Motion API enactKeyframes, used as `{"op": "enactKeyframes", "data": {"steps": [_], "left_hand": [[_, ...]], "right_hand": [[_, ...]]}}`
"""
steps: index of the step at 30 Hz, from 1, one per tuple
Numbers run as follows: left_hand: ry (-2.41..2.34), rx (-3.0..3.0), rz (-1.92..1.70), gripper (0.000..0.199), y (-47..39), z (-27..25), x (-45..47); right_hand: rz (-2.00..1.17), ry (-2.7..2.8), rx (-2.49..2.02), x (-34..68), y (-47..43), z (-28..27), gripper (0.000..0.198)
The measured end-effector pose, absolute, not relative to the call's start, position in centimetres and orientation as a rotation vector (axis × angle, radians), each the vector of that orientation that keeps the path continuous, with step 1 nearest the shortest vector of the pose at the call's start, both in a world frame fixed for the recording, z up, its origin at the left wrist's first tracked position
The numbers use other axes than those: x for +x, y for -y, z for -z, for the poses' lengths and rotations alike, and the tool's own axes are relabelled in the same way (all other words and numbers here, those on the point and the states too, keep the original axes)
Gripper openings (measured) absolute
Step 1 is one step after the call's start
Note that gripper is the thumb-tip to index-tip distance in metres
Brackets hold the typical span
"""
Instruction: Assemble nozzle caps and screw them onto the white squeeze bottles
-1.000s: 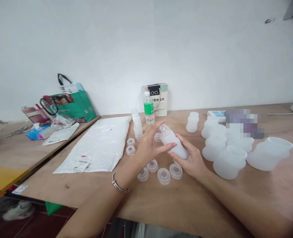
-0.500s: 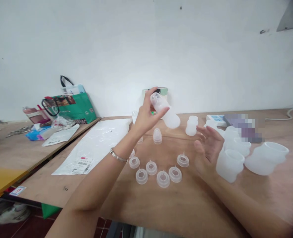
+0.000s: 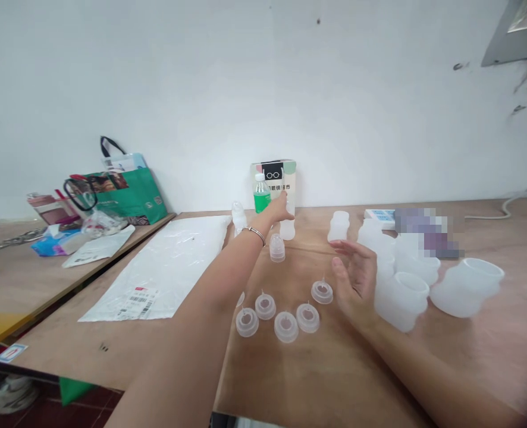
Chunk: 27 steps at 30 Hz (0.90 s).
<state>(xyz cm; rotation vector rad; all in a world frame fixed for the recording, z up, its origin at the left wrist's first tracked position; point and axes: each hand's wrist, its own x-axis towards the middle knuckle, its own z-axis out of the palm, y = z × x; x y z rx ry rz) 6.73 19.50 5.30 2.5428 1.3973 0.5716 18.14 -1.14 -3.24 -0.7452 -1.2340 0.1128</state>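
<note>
My left hand (image 3: 279,208) reaches far across the table, its thumb and fingers round the upper part of a translucent white baby bottle (image 3: 287,230). The bottle is upright at the back, partly covered by the hand. My right hand (image 3: 356,270) is open above the table with nothing in it, thumb apart from the fingers. Just beyond it stands a small waisted bottle (image 3: 339,226). Right of that hand several open, frosted bottle bodies (image 3: 404,297) are grouped. Several clear ring-shaped lids (image 3: 286,327) with thin upright tips lie nearer me, and a domed cap (image 3: 277,248) stands behind them.
A white plastic mailer (image 3: 165,261) lies left of my forearm. At the back are a green-labelled drink bottle (image 3: 262,193) and a paper bag (image 3: 291,172). A green shopping bag (image 3: 145,193) stands on the left table. A white box (image 3: 379,219) lies behind the bottle bodies.
My left hand has carried the tilted bottle away from me and lowered it upright at the back of the table. My right hand stays open near the bottle bodies. The view has shifted slightly.
</note>
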Motion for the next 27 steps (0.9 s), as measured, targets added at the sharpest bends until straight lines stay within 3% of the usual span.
{"op": "enactKeyframes", "data": {"steps": [4,10,12,15,21,27], "left_hand": [[-1.416,2.521,-0.561,0.082,-19.7,-4.5,6.5],[-1.435,2.517,-0.695,0.098,-18.3,-4.4,6.7],[-1.427,2.529,-0.874,0.083,-17.2,-5.1,6.4],[-1.333,2.596,-1.046,0.041,-14.8,-6.3,5.1],[-1.162,2.659,-0.868,0.050,-10.5,-5.3,1.4],[-1.136,2.626,-0.953,0.038,-10.7,-3.7,1.6]], "right_hand": [[-0.142,1.211,-0.763,18.1,1.1,3.2,0.026],[-0.232,1.172,-0.847,18.0,0.8,3.4,0.022],[-0.274,1.167,-0.908,18.3,0.5,3.6,0.019],[-0.398,1.230,-1.111,18.8,-0.3,4.2,0.018],[-0.538,1.446,-1.364,18.4,-1.4,6.2,0.016],[-0.483,1.738,-1.468,18.4,-0.5,5.4,0.031]]}}
